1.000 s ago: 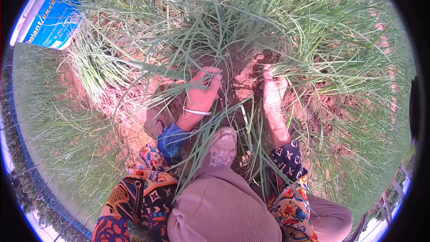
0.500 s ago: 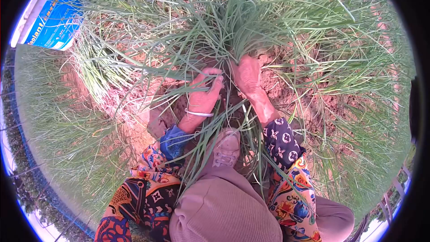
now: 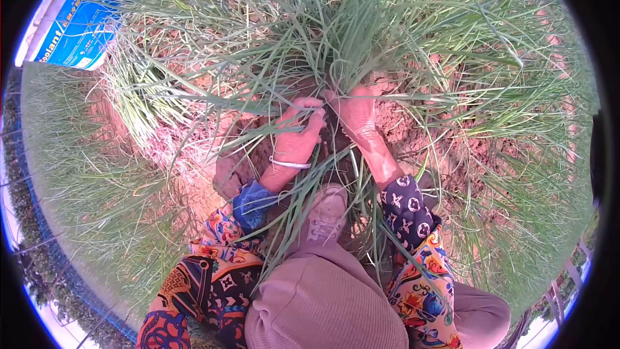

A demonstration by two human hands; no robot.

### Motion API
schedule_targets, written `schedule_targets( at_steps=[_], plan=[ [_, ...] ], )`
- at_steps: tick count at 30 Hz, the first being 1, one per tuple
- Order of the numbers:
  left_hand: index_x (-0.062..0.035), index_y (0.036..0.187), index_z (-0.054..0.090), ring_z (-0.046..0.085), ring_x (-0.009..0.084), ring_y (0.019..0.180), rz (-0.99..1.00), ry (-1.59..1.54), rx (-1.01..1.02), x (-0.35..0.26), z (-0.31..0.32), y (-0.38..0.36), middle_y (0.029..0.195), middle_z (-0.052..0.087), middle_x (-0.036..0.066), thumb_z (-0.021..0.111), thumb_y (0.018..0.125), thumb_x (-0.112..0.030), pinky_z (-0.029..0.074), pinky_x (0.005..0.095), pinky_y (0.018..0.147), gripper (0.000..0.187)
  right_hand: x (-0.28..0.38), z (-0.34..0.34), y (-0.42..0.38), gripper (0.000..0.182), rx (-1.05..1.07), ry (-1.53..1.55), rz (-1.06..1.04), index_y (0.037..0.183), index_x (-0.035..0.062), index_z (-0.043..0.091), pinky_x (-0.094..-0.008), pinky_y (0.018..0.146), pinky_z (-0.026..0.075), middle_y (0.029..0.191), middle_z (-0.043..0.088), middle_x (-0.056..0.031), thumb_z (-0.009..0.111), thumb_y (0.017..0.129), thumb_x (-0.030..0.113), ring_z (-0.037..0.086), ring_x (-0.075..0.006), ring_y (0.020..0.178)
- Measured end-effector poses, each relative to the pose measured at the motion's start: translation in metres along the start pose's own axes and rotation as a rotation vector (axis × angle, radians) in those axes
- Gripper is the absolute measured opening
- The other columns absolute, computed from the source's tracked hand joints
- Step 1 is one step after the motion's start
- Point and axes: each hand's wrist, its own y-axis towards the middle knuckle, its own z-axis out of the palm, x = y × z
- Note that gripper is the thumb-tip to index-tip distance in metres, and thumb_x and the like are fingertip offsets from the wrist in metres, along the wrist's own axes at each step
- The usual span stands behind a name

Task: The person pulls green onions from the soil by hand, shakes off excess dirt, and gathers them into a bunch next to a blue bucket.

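My left hand point(image 3: 298, 134), a white bangle at its wrist, is closed around a few long leaves of green onions point(image 3: 258, 94), which trail out to the left and downward. Close beside it, my right hand point(image 3: 359, 116) bends in at the foot of an upright clump of green onions point(image 3: 352, 45). Its fingers are curled among the stalks and partly hidden by leaves. The two hands almost meet at the thumbs, low over dark soil.
A heap of pulled green onions point(image 3: 145, 100) with reddish bulbs lies to the left. Behind it stands a blue and white coolant bucket point(image 3: 81, 22). My shoe point(image 3: 326, 213) is planted just below the hands. Reddish soil point(image 3: 410, 126) shows between growing rows.
My right hand has shifted slightly down and turned inward, its thumb now nearer the left hand. The leaves above it have swayed. My left hand has barely moved.
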Motion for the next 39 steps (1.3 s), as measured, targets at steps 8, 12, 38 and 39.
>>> schedule_targets(
  at_steps=[8, 12, 38, 39],
  plan=[
    [-0.0044, 0.103, 0.058, 0.048, 0.0039, 0.047, 0.0, -0.009, -0.008, 0.002, -0.001, -0.001, 0.069, 0.062, 0.003, 0.06, 0.086, -0.013, 0.038, 0.0185, 0.042, 0.019, 0.013, 0.021, 0.002, 0.032, -0.112, -0.187, 0.1, 0.09, -0.0022, 0.058, -0.0464, 0.072, 0.048, 0.085, 0.062, -0.0247, 0.065, 0.072, 0.024, 0.061, -0.0417, 0.08],
    [-0.0036, 0.103, 0.058, 0.05, 0.0043, 0.05, -0.027, -0.024, -0.006, -0.003, -0.002, -0.001, 0.072, 0.063, 0.004, 0.061, 0.086, -0.013, 0.04, 0.0185, 0.046, 0.019, 0.005, 0.016, -0.003, 0.029, -0.192, 0.102, 0.119, 0.092, -0.0025, 0.058, -0.0408, 0.07, 0.049, 0.085, 0.064, -0.0205, 0.064, 0.075, 0.02, 0.063, -0.0335, 0.078],
    [0.0012, 0.095, 0.06, 0.059, 0.0267, 0.069, 0.132, 0.308, -0.338, 0.003, 0.026, 0.05, 0.073, 0.061, 0.012, 0.068, 0.078, -0.027, 0.047, 0.0378, 0.069, 0.034, -0.015, 0.011, 0.002, 0.029, -0.519, 0.333, 0.012, 0.097, -0.001, 0.063, -0.0299, 0.075, 0.046, 0.078, 0.065, -0.0101, 0.069, 0.081, 0.023, 0.061, -0.0196, 0.075],
    [0.0006, 0.094, 0.06, 0.059, 0.0256, 0.069, 0.132, 0.324, -0.313, 0.005, 0.025, 0.05, 0.074, 0.061, 0.012, 0.068, 0.079, -0.026, 0.047, 0.0369, 0.069, 0.032, -0.023, 0.008, 0.0, 0.029, -0.587, 0.569, 0.021, 0.097, -0.0007, 0.063, -0.0285, 0.069, 0.047, 0.074, 0.064, -0.0078, 0.069, 0.081, 0.022, 0.06, -0.018, 0.07]
  ],
)
